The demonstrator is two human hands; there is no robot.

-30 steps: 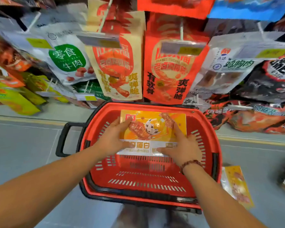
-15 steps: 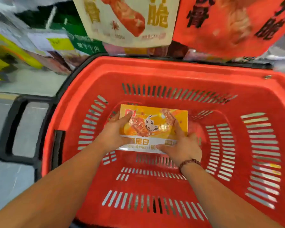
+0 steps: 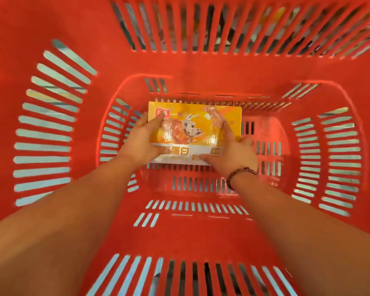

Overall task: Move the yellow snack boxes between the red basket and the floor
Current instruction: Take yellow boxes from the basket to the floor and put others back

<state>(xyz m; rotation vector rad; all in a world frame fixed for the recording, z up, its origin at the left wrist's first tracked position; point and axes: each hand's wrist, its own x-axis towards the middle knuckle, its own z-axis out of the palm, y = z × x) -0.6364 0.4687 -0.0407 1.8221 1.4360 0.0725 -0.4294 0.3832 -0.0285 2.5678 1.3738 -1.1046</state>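
Gripping 1 yellow snack box [image 3: 194, 133] w/ 2 hands, left hand [image 3: 140, 142] + right hand [image 3: 233, 155], in 1 red basket [image 3: 201, 67]

I see my left hand [image 3: 140, 142] and right hand [image 3: 233, 155] gripping the yellow box [image 3: 198, 127] low inside the red basket [image 3: 201, 236].

Plastic basket, glossy carton, beaded wristband.
The red basket [image 3: 179, 65] looked like moulded hard plastic, smooth with a slight satin sheen, its walls and floor cut through with slots. The yellow snack box [image 3: 192, 124] looked like printed cardboard with a glossy coated face that caught soft glare, and a paler, silvery-white band along its near edge. The bracelet [image 3: 241, 174] on the right wrist was a string of dark round beads, faintly shiny; bead material unclear.
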